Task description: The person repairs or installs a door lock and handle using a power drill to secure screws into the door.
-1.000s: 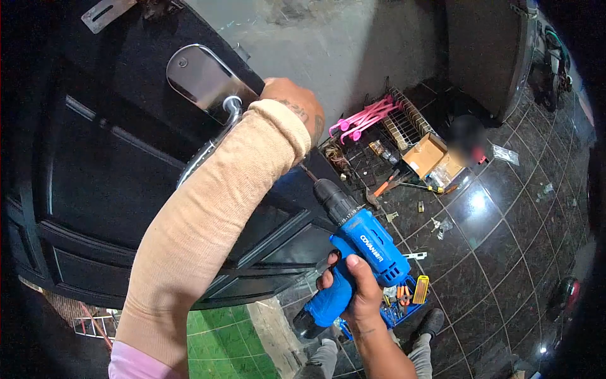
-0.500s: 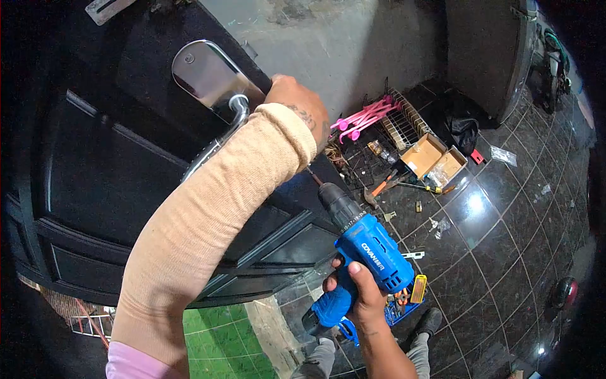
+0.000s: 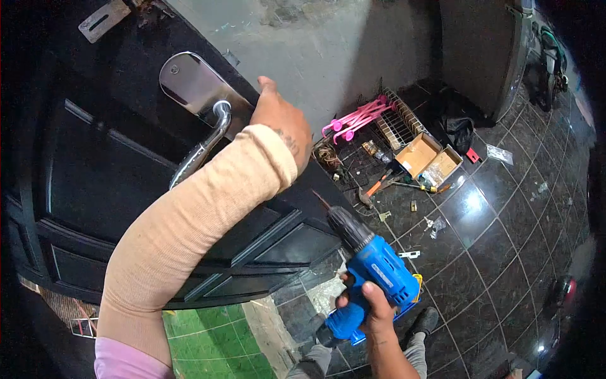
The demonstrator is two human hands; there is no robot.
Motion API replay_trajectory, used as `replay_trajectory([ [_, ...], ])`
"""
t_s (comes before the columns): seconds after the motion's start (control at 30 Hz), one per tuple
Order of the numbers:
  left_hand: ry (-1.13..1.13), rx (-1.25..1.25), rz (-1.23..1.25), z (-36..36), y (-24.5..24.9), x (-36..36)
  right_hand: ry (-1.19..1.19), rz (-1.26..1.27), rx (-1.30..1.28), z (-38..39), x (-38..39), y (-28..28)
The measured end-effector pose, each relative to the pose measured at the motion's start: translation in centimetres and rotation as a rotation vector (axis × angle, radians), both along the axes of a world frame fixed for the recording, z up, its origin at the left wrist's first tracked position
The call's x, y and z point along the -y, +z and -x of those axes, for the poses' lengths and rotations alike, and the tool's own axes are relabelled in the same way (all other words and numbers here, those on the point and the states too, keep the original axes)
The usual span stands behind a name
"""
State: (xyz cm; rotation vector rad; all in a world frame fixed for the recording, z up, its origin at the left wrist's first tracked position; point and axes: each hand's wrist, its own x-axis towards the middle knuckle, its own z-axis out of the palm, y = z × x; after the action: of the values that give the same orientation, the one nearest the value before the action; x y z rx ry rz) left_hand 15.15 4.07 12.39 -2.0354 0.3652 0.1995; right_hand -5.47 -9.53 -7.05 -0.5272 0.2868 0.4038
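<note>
My left hand (image 3: 283, 121), its forearm in a beige sleeve, is wrapped over the edge of the black panelled door (image 3: 120, 177), close beside the lock plate. One finger points up past the edge; the others are hidden. Just left of this hand are the shiny lock plate (image 3: 189, 79) and its curved lever handle (image 3: 205, 146). My right hand (image 3: 374, 308) grips a blue cordless drill (image 3: 382, 268) by its handle. The drill's bit (image 3: 320, 199) points up toward the door edge, below my left wrist.
On the dark tiled floor (image 3: 486, 265) lie an orange-handled hammer (image 3: 377, 185), an open cardboard box (image 3: 420, 155), a wire rack (image 3: 405, 114) with pink rods (image 3: 360, 119), and small loose parts. A metal bracket (image 3: 104, 20) sits at upper left. My feet stand near a blue tool tray.
The drill has moved slightly down and right, its bit now farther from my left wrist. My left hand has shifted a little left and down, with one finger raised.
</note>
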Motion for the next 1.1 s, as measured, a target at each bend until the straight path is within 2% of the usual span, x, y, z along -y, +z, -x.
replay_trajectory([
  [0.07, -0.121, 0.070, 0.085, 0.8, -0.8, -1.4, -0.002, -0.056, -0.035, 1.5, 1.8, -1.5],
  [0.13, -0.378, 0.163, 0.436, 3.2, -1.7, -1.5, -0.004, 0.024, -0.072, 2.7, 3.8, -2.8],
  [0.2, -0.262, 0.188, 0.865, 6.0, -3.4, -1.0, -0.002, 0.031, -0.117, 3.8, 6.1, -4.4],
  [0.27, -0.157, 0.516, 1.341, 7.7, -7.8, -3.0, -0.020, 0.078, -0.211, 4.7, 8.4, -5.3],
  [0.33, 0.475, 0.734, 1.994, 7.9, -12.0, -4.4, 0.055, 0.114, -0.232, 5.1, 11.6, -6.8],
  [0.43, 0.422, 1.037, 2.181, 6.7, -15.1, -2.7, 0.130, 0.340, -0.232, 5.9, 16.7, -9.2],
  [0.5, 0.462, 1.167, 2.205, 5.2, -15.1, -1.4, 0.091, 0.558, -0.213, 6.0, 20.0, -10.2],
  [0.6, 0.534, 1.379, 2.092, 3.3, -15.2, -1.1, 0.214, 0.578, -0.259, 4.0, 24.3, -6.4],
  [0.63, 0.557, 1.440, 2.042, 3.0, -15.6, -1.3, 0.231, 0.623, -0.225, 4.1, 25.6, -7.1],
  [0.73, 0.473, 1.549, 1.863, 2.4, -16.1, -0.9, 0.262, 0.672, -0.295, 4.2, 28.3, -8.6],
  [0.77, 0.516, 1.572, 1.842, 2.4, -16.1, -0.7, 0.228, 0.756, -0.242, 4.4, 28.9, -8.5],
  [0.83, 0.431, 1.618, 1.759, 2.1, -16.4, -0.9, 0.237, 0.783, -0.252, 4.0, 29.4, -7.3],
  [0.9, 0.394, 1.654, 1.654, 1.5, -16.1, -0.9, 0.221, 0.792, -0.170, 2.7, 28.8, -4.6],
  [0.93, 0.386, 1.667, 1.622, 1.1, -15.8, -0.8, 0.156, 0.792, -0.180, 2.1, 27.9, -3.1],
  [1.0, 0.375, 1.686, 1.590, 0.7, -15.4, -0.7, 0.209, 0.706, -0.229, 0.3, 27.2, -0.7],
  [1.1, 0.394, 1.753, 1.537, 0.2, -16.2, -0.8, 0.343, 0.594, -0.159, -4.6, 27.3, -2.8],
])
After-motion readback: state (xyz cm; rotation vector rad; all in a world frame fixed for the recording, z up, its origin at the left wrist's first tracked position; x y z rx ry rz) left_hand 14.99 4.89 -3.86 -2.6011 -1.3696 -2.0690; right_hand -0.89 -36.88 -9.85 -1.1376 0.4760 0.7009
